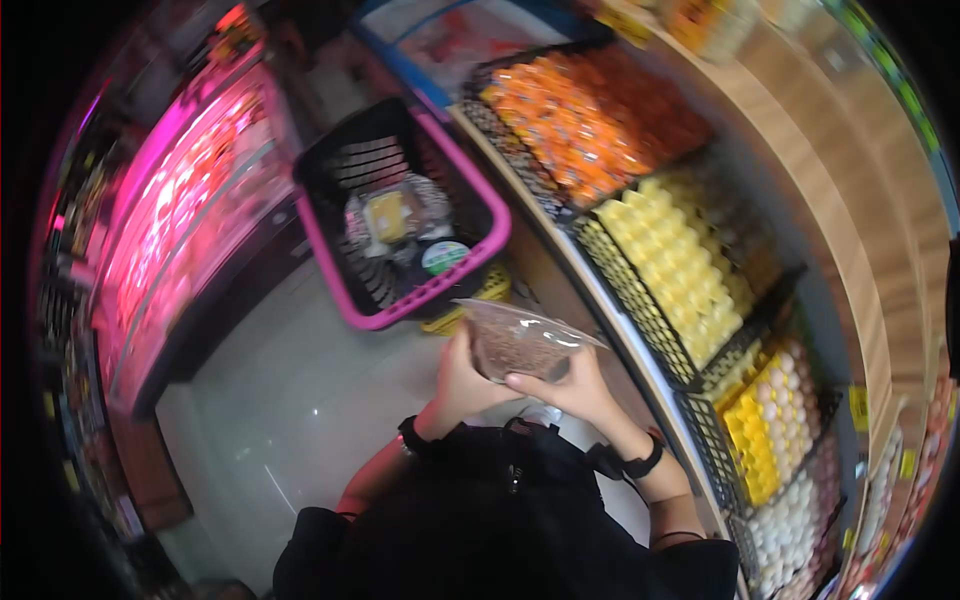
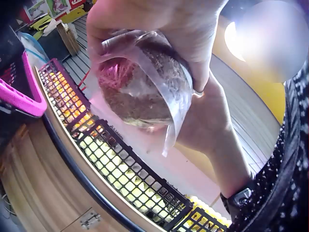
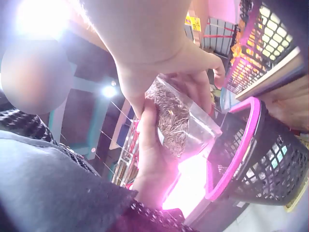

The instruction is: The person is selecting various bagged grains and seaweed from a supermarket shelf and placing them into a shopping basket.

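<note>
A clear plastic bag (image 1: pixel 515 345) of small brown dried pieces is held up in front of the body by both hands. The left hand (image 1: pixel 468 383) grips its left side and the right hand (image 1: pixel 583 390) its right side, thumb across the front. In the left wrist view the bag (image 2: pixel 140 89) hangs below the near hand (image 2: pixel 149 17), its clear edge folded over, with the other hand (image 2: pixel 207 118) behind it. The right wrist view shows the bag (image 3: pixel 171 118) between the hands, its contents thin and brown.
A black basket with a pink rim (image 1: pixel 480 190) holding packaged items (image 1: pixel 388 217) stands beyond the bag. Along the right run crates of orange packets (image 1: pixel 570 120), yellow trays (image 1: pixel 675 270) and eggs (image 1: pixel 785 405). A pink-lit display case (image 1: pixel 190 220) stands at left.
</note>
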Demonstrator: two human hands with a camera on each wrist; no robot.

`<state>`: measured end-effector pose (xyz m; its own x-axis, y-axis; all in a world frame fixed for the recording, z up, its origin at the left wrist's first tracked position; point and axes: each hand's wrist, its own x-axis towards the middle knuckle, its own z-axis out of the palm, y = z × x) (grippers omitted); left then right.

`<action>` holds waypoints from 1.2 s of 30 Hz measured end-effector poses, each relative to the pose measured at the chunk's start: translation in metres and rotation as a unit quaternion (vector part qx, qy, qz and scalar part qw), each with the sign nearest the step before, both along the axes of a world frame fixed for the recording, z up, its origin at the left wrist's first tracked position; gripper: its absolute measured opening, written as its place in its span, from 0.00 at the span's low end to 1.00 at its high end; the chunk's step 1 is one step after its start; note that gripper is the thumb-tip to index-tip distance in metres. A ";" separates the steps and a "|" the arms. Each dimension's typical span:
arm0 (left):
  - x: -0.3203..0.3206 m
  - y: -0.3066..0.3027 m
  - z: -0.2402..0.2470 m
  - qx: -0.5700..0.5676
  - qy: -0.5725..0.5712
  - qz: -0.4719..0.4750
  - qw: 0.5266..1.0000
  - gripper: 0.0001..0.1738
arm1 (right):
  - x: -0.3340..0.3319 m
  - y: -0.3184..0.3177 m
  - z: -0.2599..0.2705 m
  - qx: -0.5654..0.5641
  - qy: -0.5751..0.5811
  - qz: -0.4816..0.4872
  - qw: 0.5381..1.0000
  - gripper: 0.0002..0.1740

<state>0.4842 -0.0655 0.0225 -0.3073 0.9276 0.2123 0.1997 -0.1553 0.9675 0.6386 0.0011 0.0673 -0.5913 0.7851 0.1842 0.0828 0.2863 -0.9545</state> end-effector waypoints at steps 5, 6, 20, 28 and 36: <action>-0.105 -0.025 -0.002 -0.036 0.095 0.033 0.994 0.39 | -0.095 -0.008 -0.026 -0.145 -0.036 0.048 0.988 0.34; -0.124 -0.028 -0.002 -0.045 0.096 0.047 0.993 0.39 | -0.118 -0.007 -0.029 -0.126 -0.026 0.051 0.990 0.32; -0.228 -0.027 -0.046 -0.113 -0.110 0.123 0.980 0.26 | -0.270 0.061 -0.095 -0.381 -0.079 0.128 0.912 0.16; -0.255 -0.004 -0.070 -0.112 -0.173 0.314 0.927 0.19 | -0.358 0.187 -0.168 -0.447 -0.115 0.040 0.886 0.25; -0.239 -0.034 -0.075 -0.161 -0.219 0.422 0.865 0.11 | -0.462 0.284 -0.265 -0.449 -0.160 0.059 0.877 0.28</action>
